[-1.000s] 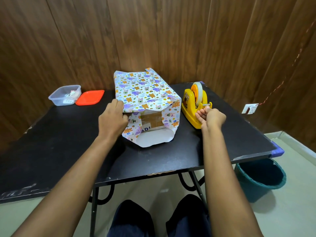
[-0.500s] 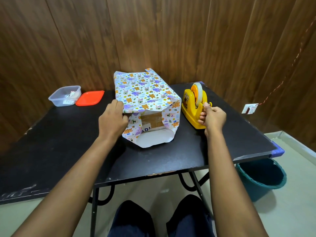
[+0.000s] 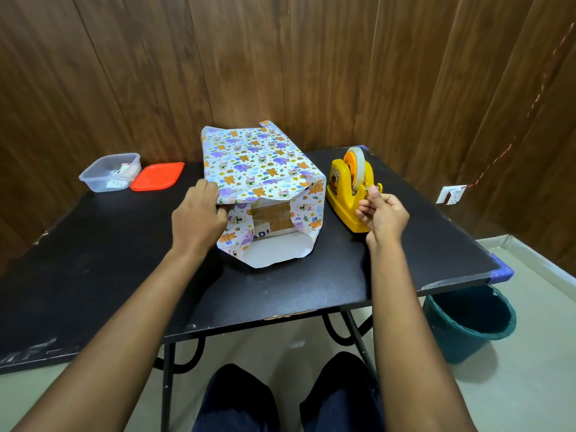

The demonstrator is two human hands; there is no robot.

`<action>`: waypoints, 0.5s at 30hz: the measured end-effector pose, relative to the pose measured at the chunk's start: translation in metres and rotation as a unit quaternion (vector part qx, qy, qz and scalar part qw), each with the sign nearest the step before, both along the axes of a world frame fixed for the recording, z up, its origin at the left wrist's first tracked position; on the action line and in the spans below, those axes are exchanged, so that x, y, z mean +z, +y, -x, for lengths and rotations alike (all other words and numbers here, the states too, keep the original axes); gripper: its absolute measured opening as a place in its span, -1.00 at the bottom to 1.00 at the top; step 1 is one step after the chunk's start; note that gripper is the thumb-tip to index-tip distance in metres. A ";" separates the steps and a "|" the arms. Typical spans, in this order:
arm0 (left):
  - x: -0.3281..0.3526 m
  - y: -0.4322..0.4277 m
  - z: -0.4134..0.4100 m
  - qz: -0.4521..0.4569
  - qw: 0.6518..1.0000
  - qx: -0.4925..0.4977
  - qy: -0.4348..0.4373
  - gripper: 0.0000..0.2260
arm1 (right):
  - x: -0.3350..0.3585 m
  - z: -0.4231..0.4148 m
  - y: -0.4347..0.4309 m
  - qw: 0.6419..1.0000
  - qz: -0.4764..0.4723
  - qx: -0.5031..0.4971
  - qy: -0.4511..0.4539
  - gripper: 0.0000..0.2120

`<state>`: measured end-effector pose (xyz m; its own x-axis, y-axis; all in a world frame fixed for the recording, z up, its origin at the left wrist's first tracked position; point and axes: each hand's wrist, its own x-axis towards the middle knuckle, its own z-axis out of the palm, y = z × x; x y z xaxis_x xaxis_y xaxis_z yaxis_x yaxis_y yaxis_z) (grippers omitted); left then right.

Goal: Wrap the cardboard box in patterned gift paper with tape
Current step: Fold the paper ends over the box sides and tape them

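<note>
Box, long axis toward table's far edge, open end nearside. Left hand: gripping paper flap. Right hand: pinching tape at dispenser, just right of box.

a single head-worn wide-angle view looks forward and down, close over the table, facing the wood wall behind it; the wearer's knees show under it at the bottom edge.

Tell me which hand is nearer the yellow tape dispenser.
Right. The right hand pinches at the tape dispenser cutter, touching its near end. The left hand is across the box, gripping the gift paper at its left corner.
</note>
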<state>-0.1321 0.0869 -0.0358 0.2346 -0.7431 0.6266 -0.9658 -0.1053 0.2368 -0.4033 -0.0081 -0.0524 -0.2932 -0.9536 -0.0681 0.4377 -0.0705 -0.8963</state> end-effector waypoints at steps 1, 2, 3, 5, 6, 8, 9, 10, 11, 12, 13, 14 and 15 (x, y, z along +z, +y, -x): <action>0.000 0.000 0.000 0.000 1.000 -0.001 0.000 -0.91 | 0.000 0.000 0.000 1.000 0.002 -0.002 -0.003 -0.79; 0.001 0.000 0.000 0.000 1.000 -0.001 0.000 -0.90 | 0.000 -0.001 -0.001 1.000 0.003 -0.005 -0.003 -0.80; 0.001 0.000 0.000 -0.001 1.000 0.000 0.000 -0.90 | 0.000 -0.001 -0.001 1.000 0.004 -0.008 -0.006 -0.80; 0.001 0.000 -0.001 -0.004 1.000 0.001 -0.002 -0.90 | -0.003 -0.002 -0.001 1.000 0.005 -0.015 -0.012 -0.80; 0.002 0.000 -0.001 -0.005 1.000 0.001 -0.004 -0.90 | -0.004 -0.003 -0.001 1.000 0.005 -0.020 -0.015 -0.80; 0.002 0.001 0.000 -0.004 1.000 0.000 -0.005 -0.91 | -0.004 -0.005 -0.001 0.999 0.007 -0.030 -0.023 -0.79; 0.002 0.001 0.000 -0.004 1.000 0.000 -0.005 -0.90 | -0.003 -0.006 -0.001 0.999 0.009 -0.035 -0.025 -0.79; 0.002 0.001 0.000 -0.005 1.000 0.000 -0.005 -0.90 | -0.002 -0.007 -0.001 0.999 0.010 -0.041 -0.025 -0.79; 0.002 0.001 0.001 -0.007 1.000 0.000 -0.006 -0.90 | -0.002 -0.009 -0.001 0.998 0.009 -0.049 -0.025 -0.79; 0.002 0.001 0.001 -0.009 1.000 0.001 -0.006 -0.89 | -0.004 -0.010 0.000 0.998 0.007 -0.057 -0.030 -0.79; 0.003 0.001 0.001 -0.009 1.000 0.002 -0.005 -0.89 | -0.009 -0.011 0.000 0.997 0.001 -0.062 -0.040 -0.78; 0.003 0.001 0.002 -0.008 1.000 0.003 -0.003 -0.90 | -0.015 -0.011 0.002 0.997 -0.007 -0.061 -0.053 -0.78; 0.002 0.002 0.002 -0.006 1.000 0.003 0.000 -0.90 | -0.020 -0.010 0.004 0.997 -0.011 -0.053 -0.061 -0.78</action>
<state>-0.1340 0.0885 -0.0336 0.2397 -0.7484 0.6184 -0.9651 -0.1144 0.2355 -0.3931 -0.0042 -0.0729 -0.3810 -0.9154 -0.1299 0.5344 -0.1034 -0.8389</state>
